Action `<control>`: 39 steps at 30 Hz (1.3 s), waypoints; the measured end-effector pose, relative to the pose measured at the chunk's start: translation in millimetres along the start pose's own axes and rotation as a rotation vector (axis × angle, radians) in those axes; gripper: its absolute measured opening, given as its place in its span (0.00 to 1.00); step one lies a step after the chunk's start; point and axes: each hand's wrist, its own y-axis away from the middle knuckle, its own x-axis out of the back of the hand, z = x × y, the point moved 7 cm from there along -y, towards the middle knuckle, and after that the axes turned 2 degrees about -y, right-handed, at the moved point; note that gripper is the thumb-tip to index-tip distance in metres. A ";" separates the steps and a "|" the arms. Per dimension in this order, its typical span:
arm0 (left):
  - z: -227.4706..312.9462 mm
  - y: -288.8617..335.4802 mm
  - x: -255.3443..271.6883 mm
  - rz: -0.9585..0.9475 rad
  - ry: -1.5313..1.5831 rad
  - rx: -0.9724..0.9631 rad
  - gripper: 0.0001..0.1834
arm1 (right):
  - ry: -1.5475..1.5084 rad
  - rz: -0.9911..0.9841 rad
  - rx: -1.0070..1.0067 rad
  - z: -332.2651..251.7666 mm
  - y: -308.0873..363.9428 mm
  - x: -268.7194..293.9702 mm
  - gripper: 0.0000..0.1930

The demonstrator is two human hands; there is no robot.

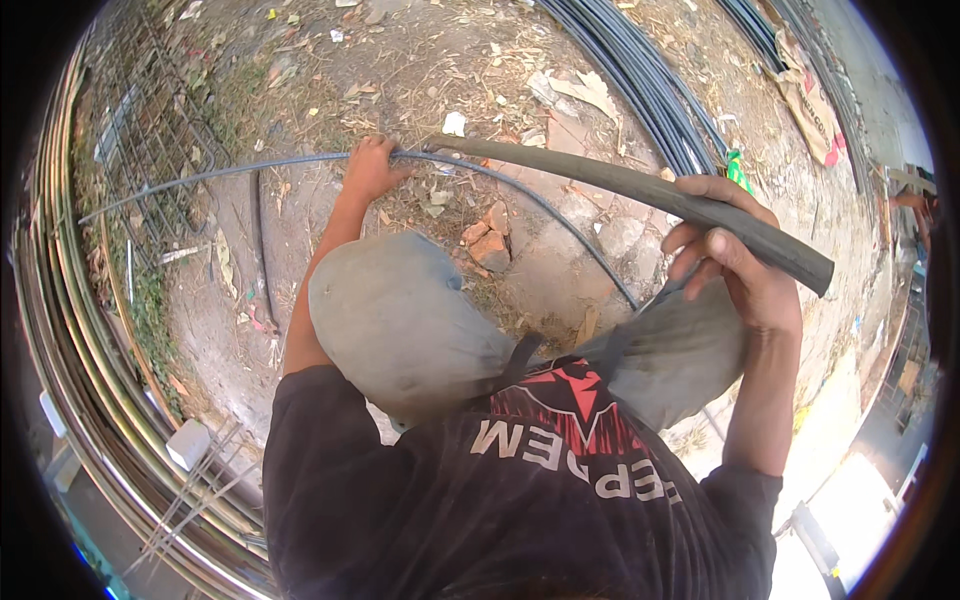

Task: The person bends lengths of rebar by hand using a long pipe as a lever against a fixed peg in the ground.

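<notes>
nearest the camera is a black short-sleeved shirt with a red and white print (380,510); beyond it, two bent knees in grey trousers (400,310) point forward; past the knees, the left hand (372,170) has its fingers curled around a thin, grey, ribbed metal rod (240,170), gripping it; the rod arcs across the view, from the steel lattice of crossed bars (150,130) at the left to behind the right knee; the right hand (757,288), raised beside that knee, has its fingers and thumb wrapped around a thick, straight, dark grey tube (580,170), gripping it near its closer end; the tube's far end lies beside the rod, just right of the left hand, though whether they touch i cannot tell; on the littered brown earth ground (330,90) between the hands lie broken orange-brown brick pieces (488,240); farther off is a bundle of long dark grey rods (640,75); long yellowish poles (62,300) run along the left edge.
</notes>
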 end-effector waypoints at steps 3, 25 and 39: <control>-9.9 -9.7 -7.0 -0.117 -0.081 -0.041 0.25 | -0.205 -0.218 -0.143 0.8 1.5 -8.2 0.24; 55.3 27.0 156.5 -0.734 -0.189 -0.023 0.19 | -0.031 0.368 -0.604 -70.2 291.9 -13.8 0.17; 264.2 207.8 436.1 -0.882 -0.006 -0.560 0.12 | -0.920 1.304 -0.658 -51.9 475.3 -52.5 0.07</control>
